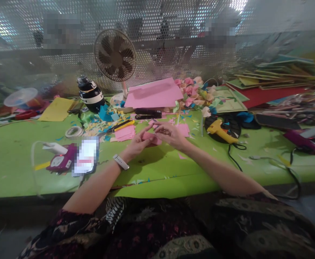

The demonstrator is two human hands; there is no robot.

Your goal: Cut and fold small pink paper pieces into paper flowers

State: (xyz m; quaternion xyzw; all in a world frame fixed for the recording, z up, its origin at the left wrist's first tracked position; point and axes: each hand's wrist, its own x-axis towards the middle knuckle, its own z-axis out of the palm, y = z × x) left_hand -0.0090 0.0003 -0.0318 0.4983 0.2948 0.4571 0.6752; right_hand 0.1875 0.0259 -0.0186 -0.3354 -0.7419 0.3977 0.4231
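Observation:
A small piece of pink paper (pixel 155 139) is held over the green tabletop between my two hands. My left hand (pixel 135 146), with a white band on the wrist, pinches it from the left between thumb and fingers. From the right, my right hand (pixel 170 133) has its bent fingers closed at the paper's upper edge; its fingertips are partly hidden. Just left of the hands lies a stack of pink paper squares (pixel 124 133) with a yellow cutter (pixel 123 125) on top. More pink squares (pixel 183 129) lie behind my right hand. A black stapler (pixel 148 114) is beyond the fingers.
Behind stand a fan (pixel 115 55), a black bottle (pixel 91 95), a large pink sheet (pixel 153 94) and heaped paper flowers (pixel 191 91). Paper scraps (pixel 95 126) litter the left. A phone (pixel 85 156) lies near my left forearm. A yellow glue gun (pixel 222 132) and cables lie right.

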